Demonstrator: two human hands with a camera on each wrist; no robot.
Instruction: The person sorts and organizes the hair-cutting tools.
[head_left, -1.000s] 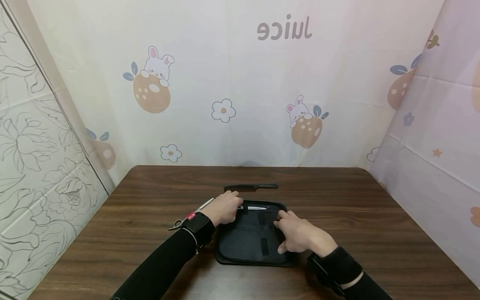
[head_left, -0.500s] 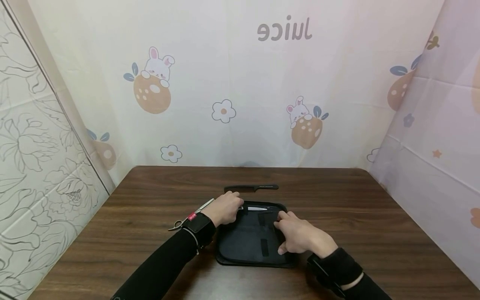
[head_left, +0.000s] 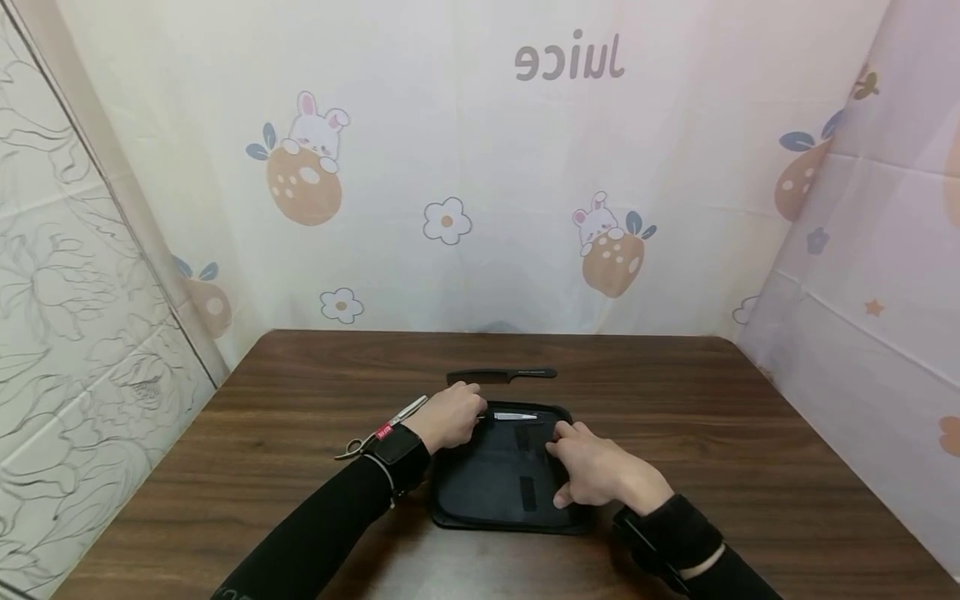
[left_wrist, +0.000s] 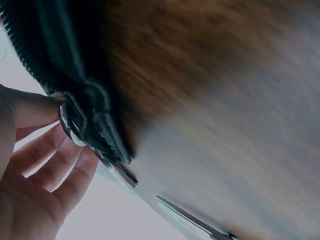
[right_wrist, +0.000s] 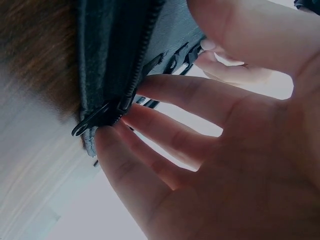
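Observation:
A black zip case lies opened flat on the wooden table, with dark strap loops inside. Near its far side, a pair of scissors shows as a silver blade pointing right. My left hand pinches the handle of these scissors; in the left wrist view a shiny ring sits between thumb and fingers. At the case's right side, my right hand rests with fairly straight fingers against the zipped edge. A zipper pull hangs beside the fingertips there.
A second pair of scissors lies left of the case, partly behind my left wrist. Beyond the case lies a black comb. A patterned curtain stands behind the table.
The scissors blade inside the case shows a little wider and reaches slightly further right. Both hands, the case and the comb look almost unmoved.

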